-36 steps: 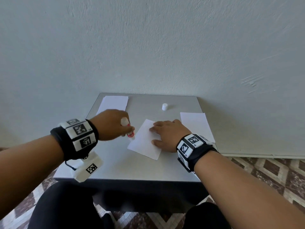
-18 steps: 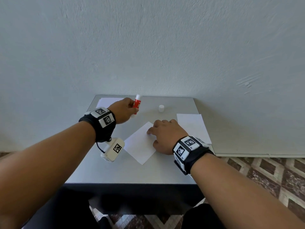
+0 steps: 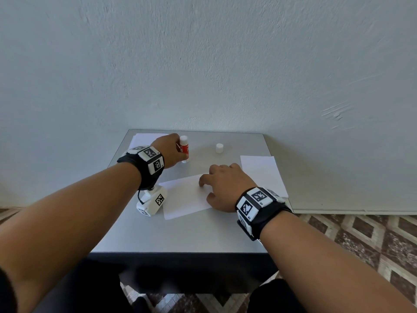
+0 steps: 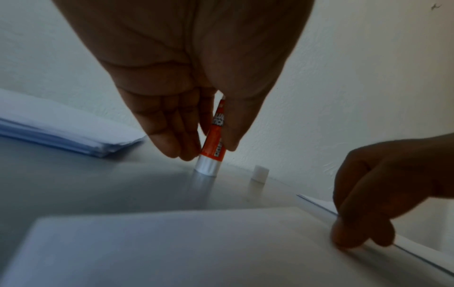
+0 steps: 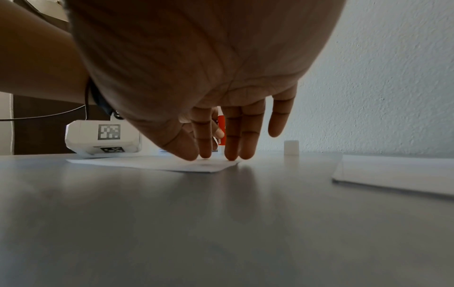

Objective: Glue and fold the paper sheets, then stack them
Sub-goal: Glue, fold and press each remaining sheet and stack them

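Broadly, a grey table [image 3: 180, 233] is standing against a pale textured wall [image 3: 203, 64], carrying everything in play. Nearest the person, a white paper sheet [image 3: 185, 197] is lying flat at table centre, with the right hand [image 3: 225, 188] resting on its right end; thumb and fingertips [image 5: 230, 155] are pressing down on the sheet near its corner, fingers extended rather than closed round anything. At the far left corner a stack of sheets [image 4: 61, 132] is sitting, and more white paper [image 3: 261, 175] is lying to the right, just beside the right hand. Left hand [image 3: 169, 152] is reaching to the far side of the table, gripping a red-and-white glue stick [image 4: 212, 147] between thumb and fingers; the stick is standing upright with its white base touching the tabletop, the fingers closing on its red body above that base. Well clear of both hands, a small white cap [image 3: 219, 148] is standing alone to the stick's right.
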